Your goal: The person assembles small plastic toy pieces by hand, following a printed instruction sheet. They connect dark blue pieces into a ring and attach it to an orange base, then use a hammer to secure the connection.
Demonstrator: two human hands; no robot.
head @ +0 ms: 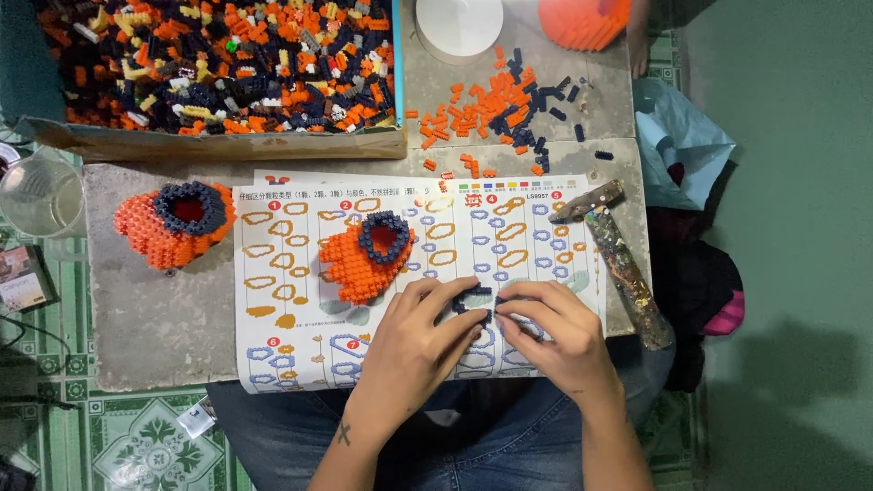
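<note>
— What are the hands on?

— Both sit close together on the near part of the instruction sheet [273, 273]. The left hand [420, 344] and the right hand [550, 335] pinch a small ring of dark blue bricks [475, 300] between their fingertips, both grasping it from either side.

— And around them?

— Just left of the hands, on the sheet, lies an orange brick model with a dark blue ring [366, 256]. A second, similar one [173, 224] rests further left on the grey table [155, 318]. At the far left, a cardboard box [218, 141] is heaped with loose bricks, and more loose orange and dark bricks [496, 105] are scattered to its right. A paint-speckled hammer [618, 250] lies at the sheet's right edge.
</note>
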